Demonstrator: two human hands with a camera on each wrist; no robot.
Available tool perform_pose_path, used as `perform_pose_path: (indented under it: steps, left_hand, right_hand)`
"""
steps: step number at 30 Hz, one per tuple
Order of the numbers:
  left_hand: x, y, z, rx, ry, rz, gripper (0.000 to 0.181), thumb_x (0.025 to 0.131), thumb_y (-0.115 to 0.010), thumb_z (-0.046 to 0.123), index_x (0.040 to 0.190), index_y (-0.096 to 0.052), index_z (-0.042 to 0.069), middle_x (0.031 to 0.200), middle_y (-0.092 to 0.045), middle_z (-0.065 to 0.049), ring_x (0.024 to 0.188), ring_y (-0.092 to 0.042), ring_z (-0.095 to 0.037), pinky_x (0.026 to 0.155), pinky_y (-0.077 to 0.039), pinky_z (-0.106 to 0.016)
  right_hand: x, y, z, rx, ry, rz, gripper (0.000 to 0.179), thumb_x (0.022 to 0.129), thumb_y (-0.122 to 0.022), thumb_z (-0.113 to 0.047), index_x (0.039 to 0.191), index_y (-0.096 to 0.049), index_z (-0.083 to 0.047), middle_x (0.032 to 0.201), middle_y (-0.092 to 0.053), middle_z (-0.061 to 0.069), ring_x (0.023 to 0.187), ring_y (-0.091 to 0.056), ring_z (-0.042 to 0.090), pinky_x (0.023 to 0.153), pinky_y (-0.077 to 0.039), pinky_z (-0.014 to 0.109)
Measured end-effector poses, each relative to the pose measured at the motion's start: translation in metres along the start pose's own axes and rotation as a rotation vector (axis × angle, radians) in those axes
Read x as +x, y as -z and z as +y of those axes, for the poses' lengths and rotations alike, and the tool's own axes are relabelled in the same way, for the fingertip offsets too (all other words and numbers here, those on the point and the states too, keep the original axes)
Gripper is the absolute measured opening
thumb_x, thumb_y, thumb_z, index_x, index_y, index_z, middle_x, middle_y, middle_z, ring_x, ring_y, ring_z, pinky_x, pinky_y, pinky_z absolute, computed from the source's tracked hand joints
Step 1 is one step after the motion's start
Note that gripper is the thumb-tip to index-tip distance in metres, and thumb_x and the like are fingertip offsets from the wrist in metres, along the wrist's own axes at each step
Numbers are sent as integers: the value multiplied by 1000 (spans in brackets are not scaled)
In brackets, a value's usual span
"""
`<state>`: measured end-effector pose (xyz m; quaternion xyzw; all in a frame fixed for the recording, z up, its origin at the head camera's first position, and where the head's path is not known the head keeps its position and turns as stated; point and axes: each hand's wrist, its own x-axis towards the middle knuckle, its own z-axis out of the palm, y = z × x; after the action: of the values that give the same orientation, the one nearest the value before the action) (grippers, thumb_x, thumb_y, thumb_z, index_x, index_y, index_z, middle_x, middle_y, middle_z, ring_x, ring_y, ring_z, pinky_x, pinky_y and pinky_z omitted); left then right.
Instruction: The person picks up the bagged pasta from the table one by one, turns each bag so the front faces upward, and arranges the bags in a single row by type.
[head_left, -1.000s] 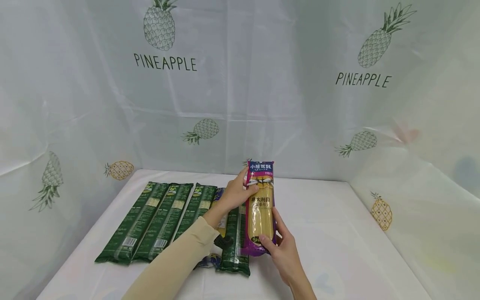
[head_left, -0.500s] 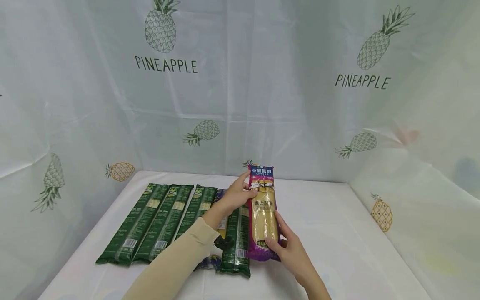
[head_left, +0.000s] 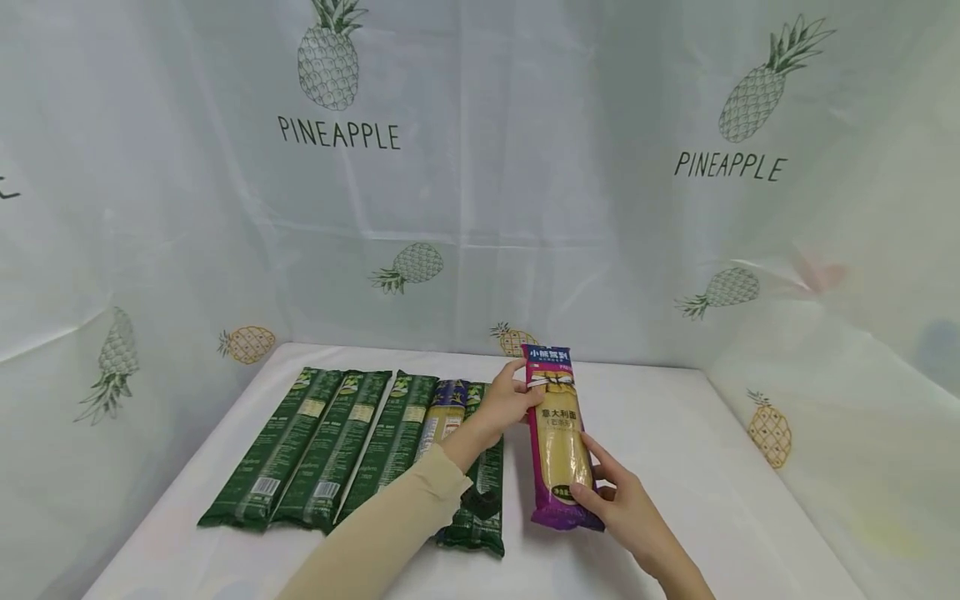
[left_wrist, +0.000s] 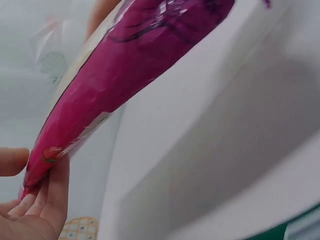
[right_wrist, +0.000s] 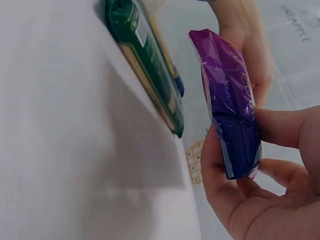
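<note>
Both hands hold a purple-and-pink packet of pasta [head_left: 558, 425] with a dark blue top, its clear front showing pale strands. My left hand [head_left: 506, 404] pinches its upper left edge, the thumb on the front. At the lower right corner my right hand [head_left: 622, 504] grips it between thumb and fingers. In the left wrist view the packet's pink back [left_wrist: 115, 75] is raised over the tabletop, a shadow below it. From the right wrist, the packet's purple bottom end [right_wrist: 232, 100] shows between the right thumb and fingers [right_wrist: 215, 165].
Left of the held packet, several green pasta packets [head_left: 273, 450] lie side by side on the white-covered table [head_left: 675, 467]. Among them is a blue-and-yellow packet [head_left: 442, 417], partly behind the left arm. A pineapple-print curtain [head_left: 525, 183] hangs behind.
Both hands have carried the purple pasta packet to the right and slightly nearer, away from the rightmost green packet. It tilts a little more now. The row of packets has stayed put.
</note>
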<state>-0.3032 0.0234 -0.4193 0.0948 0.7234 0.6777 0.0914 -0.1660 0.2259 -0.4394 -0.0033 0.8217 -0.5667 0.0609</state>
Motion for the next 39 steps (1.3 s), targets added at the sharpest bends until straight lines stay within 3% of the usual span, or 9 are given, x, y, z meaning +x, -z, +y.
perform_pose_path:
  steps: [5, 10, 14, 18, 20, 27, 36, 39]
  left_hand:
    - [6, -22, -7, -45, 18, -35, 82, 98, -72, 5, 168, -31, 16, 122, -69, -15, 94, -73, -22, 76, -63, -39]
    - [11, -43, -14, -71, 21, -30, 84, 96, -72, -1, 168, -33, 15, 120, -68, -14, 93, -73, -23, 74, -63, -39]
    - [16, -61, -20, -58, 10, -38, 84, 94, -71, -6, 167, -34, 12, 121, -67, -15, 91, -73, -24, 70, -63, -38]
    - [20, -77, -26, -15, 8, -41, 83, 94, -72, -5, 167, -34, 11, 122, -66, -15, 93, -71, -22, 74, -64, -41]
    - [21, -82, -29, 10, 10, -33, 83, 94, -73, -4, 166, -35, 11, 125, -67, -16, 96, -70, -21, 77, -63, -42]
    - [33, -99, -40, 138, 20, -16, 80, 93, -76, 1, 164, -39, 9, 126, -71, -14, 109, -66, -21, 104, -53, -41]
    - [38, -113, -42, 188, 53, -46, 81, 96, -74, 2, 166, -35, 8, 134, -68, -18, 112, -66, -24, 101, -55, -40]
    - [44, -114, -45, 210, 53, -50, 82, 97, -73, 4, 167, -33, 9, 143, -63, -20, 121, -63, -28, 110, -50, -44]
  right_hand:
    - [-2, 18, 10, -53, -25, 7, 80, 100, -76, -18, 168, -34, -19, 122, -61, 16, 89, -64, 23, 69, -56, 30]
    - [-4, 39, 18, -99, -32, -4, 80, 101, -76, -17, 168, -33, -15, 122, -62, 17, 89, -65, 24, 70, -56, 30]
    - [-9, 55, 25, -128, -58, -2, 81, 100, -76, -18, 168, -33, -15, 124, -62, 18, 90, -65, 24, 71, -56, 31]
    - [-13, 70, 32, -131, -85, 0, 81, 100, -76, -17, 168, -33, -14, 126, -61, 19, 92, -65, 24, 71, -56, 30]
    - [-13, 75, 34, -138, -84, -1, 80, 100, -75, -17, 168, -32, -13, 126, -61, 20, 92, -65, 24, 72, -56, 30]
    - [-10, 84, 44, -169, -94, 2, 82, 100, -76, -19, 168, -32, -11, 127, -61, 21, 93, -64, 24, 72, -56, 30]
    - [-2, 91, 50, -256, -92, 54, 77, 100, -75, -15, 165, -36, -4, 124, -64, 20, 92, -64, 22, 71, -55, 30]
    - [4, 92, 52, -291, -81, 77, 74, 100, -75, -13, 164, -38, -3, 123, -65, 20, 93, -63, 22, 71, -54, 30]
